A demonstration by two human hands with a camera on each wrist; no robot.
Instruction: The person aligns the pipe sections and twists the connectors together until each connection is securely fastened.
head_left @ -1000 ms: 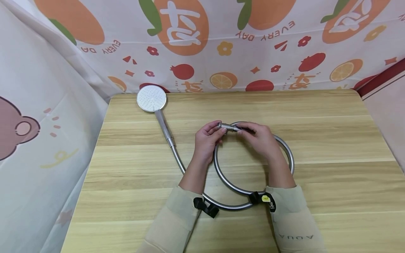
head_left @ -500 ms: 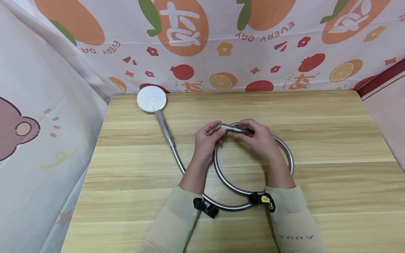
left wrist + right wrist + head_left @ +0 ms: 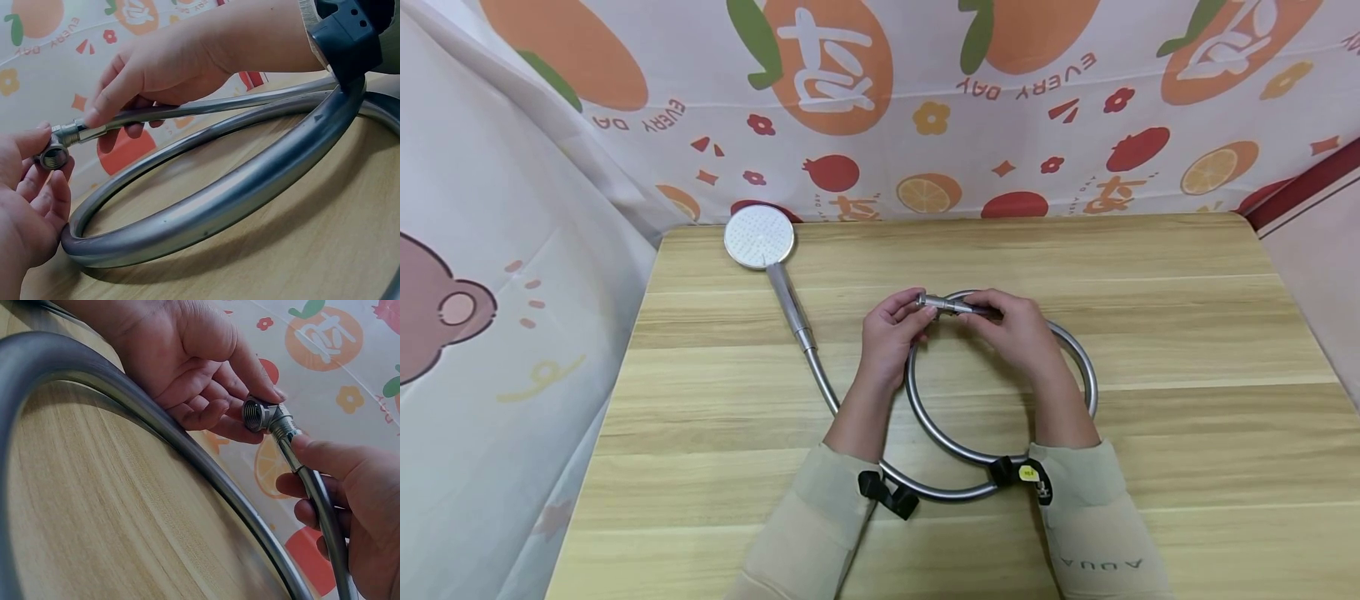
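Note:
A metal elbow fitting with a threaded opening (image 3: 62, 135) sits at the end of the silver shower hose (image 3: 955, 493). My left hand (image 3: 887, 337) pinches this fitting between thumb and fingers; its open threaded mouth shows in both wrist views. Just to the right, my right hand (image 3: 1021, 335) grips the hose end, with the thumb at the metal nut (image 3: 286, 439) where hose and fitting join. Below the hands the hose lies in a loop on the table. It runs under the left forearm to a hand shower (image 3: 759, 237) at the back left, spray face up.
The wooden table (image 3: 1187, 333) ends at a fruit-printed cloth (image 3: 1067, 50) behind and a pale cloth (image 3: 512, 275) on the left. Dark straps (image 3: 889, 493) sit at both wrists, near the hose.
My right thumb and fingers shift slightly at the hose end, sliding down and then back up. The left hand keeps its hold on the fitting, and the hand shower stays put.

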